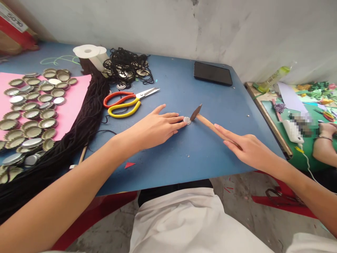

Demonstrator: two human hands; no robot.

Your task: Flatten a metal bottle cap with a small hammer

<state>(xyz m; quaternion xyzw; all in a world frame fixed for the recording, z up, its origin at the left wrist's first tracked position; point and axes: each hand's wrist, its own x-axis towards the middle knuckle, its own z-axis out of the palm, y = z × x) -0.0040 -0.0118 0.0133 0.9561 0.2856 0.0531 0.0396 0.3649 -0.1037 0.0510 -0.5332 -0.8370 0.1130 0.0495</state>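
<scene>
My left hand (158,128) lies low over the blue table, its little finger spread away. Its fingertips hold a silver bottle cap (186,121) against the tabletop. My right hand (246,149) is wrapped around the wooden handle of a small hammer (207,124). The dark metal head stands just right of the cap; I cannot tell whether they touch. Above my left hand lie open scissors (126,102) with one red and one yellow handle.
Bottle caps (33,114) cover a pink sheet (76,105) at left, beside a thick bundle of black cord (86,119). Behind are a white spool (91,56) and tangled black cord with caps (129,66). A phone (213,73) lies back right. Another person's arm (323,144) is at the green table.
</scene>
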